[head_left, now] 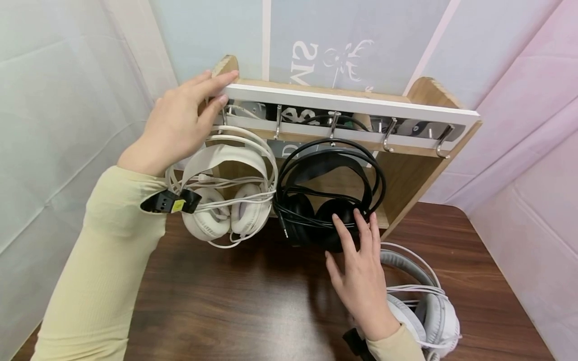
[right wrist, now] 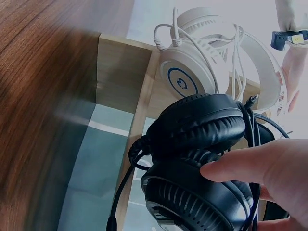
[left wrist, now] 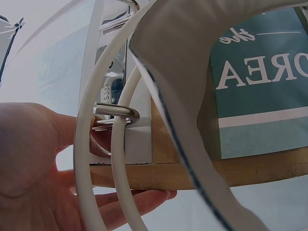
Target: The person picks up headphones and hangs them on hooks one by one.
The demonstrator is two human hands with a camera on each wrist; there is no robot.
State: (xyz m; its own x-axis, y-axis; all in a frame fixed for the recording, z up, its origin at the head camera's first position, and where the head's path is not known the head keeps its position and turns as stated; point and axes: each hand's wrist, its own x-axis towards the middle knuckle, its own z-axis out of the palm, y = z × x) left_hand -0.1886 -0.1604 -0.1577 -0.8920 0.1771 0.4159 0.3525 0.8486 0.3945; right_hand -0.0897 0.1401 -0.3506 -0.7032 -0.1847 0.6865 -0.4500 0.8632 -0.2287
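Note:
A wooden rack [head_left: 352,98] with a white front bar and a row of metal hooks stands on the table. My left hand [head_left: 173,120] grips its left end, thumb in front and fingers round the back. White headphones [head_left: 205,225] hang from the leftmost hook, their white cable bundled across them. From the middle hook hang black headphones [right wrist: 192,125], with a black cable wound around them. My right hand [head_left: 361,281] touches their right ear cup with fairly straight, spread fingers. The right wrist view shows its thumb lying on the ear cup.
White headphones with grey padding [head_left: 435,321] lie on the dark wooden table [head_left: 217,301] beside my right wrist. Bare hooks [head_left: 390,135] line the rack's right part. Pale printed cloth [head_left: 212,35] hangs behind, and more cloth flanks both sides.

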